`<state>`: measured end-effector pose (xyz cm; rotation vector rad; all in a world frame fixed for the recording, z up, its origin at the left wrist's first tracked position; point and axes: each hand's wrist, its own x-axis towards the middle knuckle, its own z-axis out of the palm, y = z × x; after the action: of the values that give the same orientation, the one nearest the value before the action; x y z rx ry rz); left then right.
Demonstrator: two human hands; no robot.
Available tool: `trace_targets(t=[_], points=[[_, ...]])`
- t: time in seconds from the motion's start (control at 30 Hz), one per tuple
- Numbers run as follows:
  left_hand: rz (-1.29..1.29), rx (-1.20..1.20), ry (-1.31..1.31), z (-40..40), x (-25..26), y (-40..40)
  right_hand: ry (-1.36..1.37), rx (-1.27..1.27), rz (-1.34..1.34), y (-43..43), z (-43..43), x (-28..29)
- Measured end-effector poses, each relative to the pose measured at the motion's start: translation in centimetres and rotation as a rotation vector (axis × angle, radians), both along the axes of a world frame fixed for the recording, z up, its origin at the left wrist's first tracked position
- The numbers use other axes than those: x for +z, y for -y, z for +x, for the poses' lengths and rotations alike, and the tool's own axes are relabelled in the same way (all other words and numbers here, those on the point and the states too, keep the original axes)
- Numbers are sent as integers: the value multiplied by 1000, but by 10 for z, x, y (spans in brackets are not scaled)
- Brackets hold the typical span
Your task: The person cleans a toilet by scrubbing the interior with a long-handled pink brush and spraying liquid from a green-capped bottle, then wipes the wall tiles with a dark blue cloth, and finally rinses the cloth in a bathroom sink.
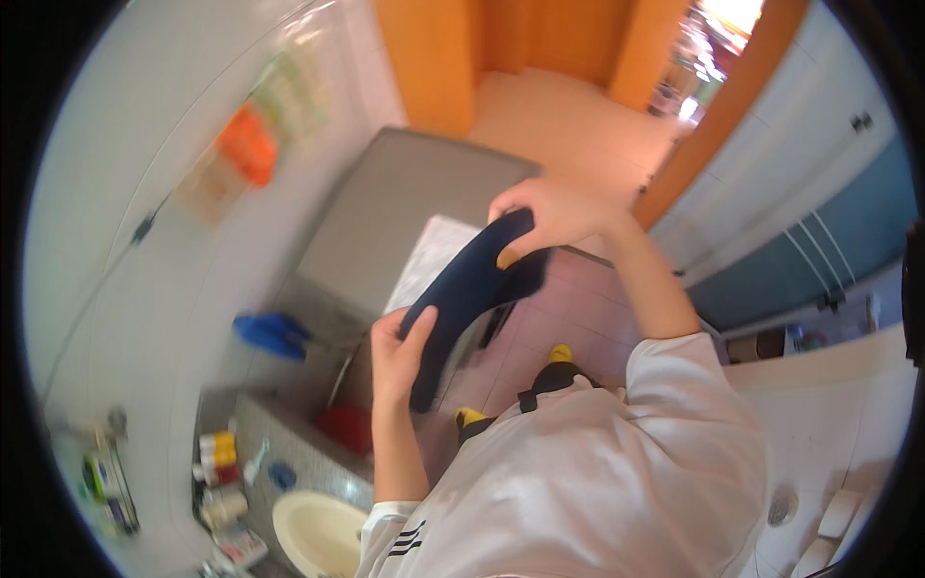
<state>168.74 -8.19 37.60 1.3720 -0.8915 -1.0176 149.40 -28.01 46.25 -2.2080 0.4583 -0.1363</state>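
Note:
A dark navy piece of cloth [462, 285] is stretched in a curve between my two hands. My left hand [396, 354] pinches its lower left end, thumb on top and fingers behind. At the upper right end, my right hand [560, 213] grips the cloth between thumb and fingers. Part of the fabric hangs below each hand, and its exact kind of garment cannot be made out. Behind it is a grey flat-topped unit [415, 180], with a white patterned sheet or panel [428, 256] partly hidden by the cloth.
A blue cloth or glove [271, 334] hangs at the left wall. Lower left, a stone counter [318, 448] carries a cream washbasin [318, 531] and several toiletries [218, 449]. A red tub [347, 430] sits beside the counter. An orange bag [249, 144] hangs above; a wooden door frame [723, 108] stands right.

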Motion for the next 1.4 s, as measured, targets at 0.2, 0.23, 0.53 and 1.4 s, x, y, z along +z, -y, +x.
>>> trace_targets(t=[0.2,0.23,0.53,1.4], points=[[-66,-384,176,-125,-2,120,165,-326,69,57,-183,-53],[-87,-436,194,-151,-3,140,197,-409,85,62,-215,-59],[-263,-860,500,-332,-41,309,134,-1136,-59,76,-424,-89],[721,-1901,-89,-826,-71,429,1666,-2652,-25,91,-617,-244]])
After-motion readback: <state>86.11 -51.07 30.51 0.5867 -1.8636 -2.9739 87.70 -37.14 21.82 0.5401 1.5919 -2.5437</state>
